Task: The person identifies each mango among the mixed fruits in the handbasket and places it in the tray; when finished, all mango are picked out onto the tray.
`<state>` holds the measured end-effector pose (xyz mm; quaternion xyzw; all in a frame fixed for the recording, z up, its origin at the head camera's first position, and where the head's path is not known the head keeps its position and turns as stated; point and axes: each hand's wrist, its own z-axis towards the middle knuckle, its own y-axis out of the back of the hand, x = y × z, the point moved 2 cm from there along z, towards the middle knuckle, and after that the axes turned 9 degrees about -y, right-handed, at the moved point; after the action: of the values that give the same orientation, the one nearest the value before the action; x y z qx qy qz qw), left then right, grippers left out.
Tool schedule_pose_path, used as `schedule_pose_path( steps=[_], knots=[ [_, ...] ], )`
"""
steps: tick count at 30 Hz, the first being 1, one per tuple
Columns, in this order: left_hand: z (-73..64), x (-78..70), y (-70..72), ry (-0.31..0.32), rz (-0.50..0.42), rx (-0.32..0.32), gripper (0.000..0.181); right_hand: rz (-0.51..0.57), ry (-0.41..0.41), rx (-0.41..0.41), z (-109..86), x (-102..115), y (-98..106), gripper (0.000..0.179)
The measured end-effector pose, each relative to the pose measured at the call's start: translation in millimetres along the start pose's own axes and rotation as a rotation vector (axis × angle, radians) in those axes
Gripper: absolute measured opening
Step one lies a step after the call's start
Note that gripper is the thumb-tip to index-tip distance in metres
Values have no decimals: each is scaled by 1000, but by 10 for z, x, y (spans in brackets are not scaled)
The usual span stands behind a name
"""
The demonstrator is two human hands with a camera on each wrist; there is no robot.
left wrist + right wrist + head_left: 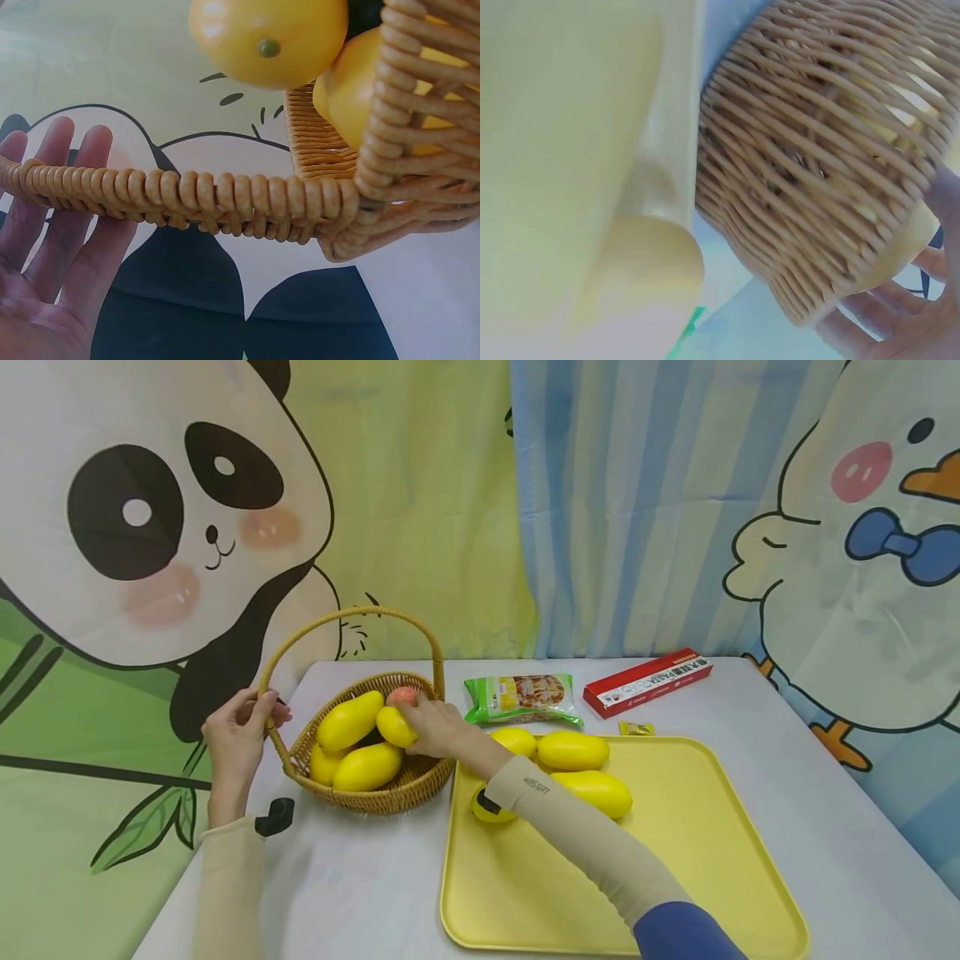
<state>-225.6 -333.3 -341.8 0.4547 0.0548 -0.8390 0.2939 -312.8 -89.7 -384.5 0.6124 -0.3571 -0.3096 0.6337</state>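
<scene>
A wicker basket [408,793] stands at the left of the table, with several yellow mangoes [367,767] and a pinkish round fruit [402,695] in it. My left hand [236,731] holds the left side of the arched handle [225,196]; in the left wrist view its fingers lie behind the handle. Over the basket's right rim reaches my right hand [441,729], gripping a mango [396,727] beside the pinkish fruit. In the right wrist view, the basket wall [810,165] partly hides that mango.
Right of the basket lies a yellow tray [675,860] with several mangoes [573,751] at its upper left, partly under my right forearm. Behind it are a green food packet [521,697], a red pasta box [648,682] and a small yellow wrapped piece [637,728].
</scene>
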Motion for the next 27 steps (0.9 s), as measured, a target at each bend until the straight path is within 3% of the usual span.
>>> schedule_pose_path(
  steps=[19,27],
  knots=[
    [-32,-42,3,11,-4,-10,25,139,29,-15,-149,-47,196,77],
    [14,86,7,9,18,-4,26,174,40,-23,-293,-164,357,78]
  ],
)
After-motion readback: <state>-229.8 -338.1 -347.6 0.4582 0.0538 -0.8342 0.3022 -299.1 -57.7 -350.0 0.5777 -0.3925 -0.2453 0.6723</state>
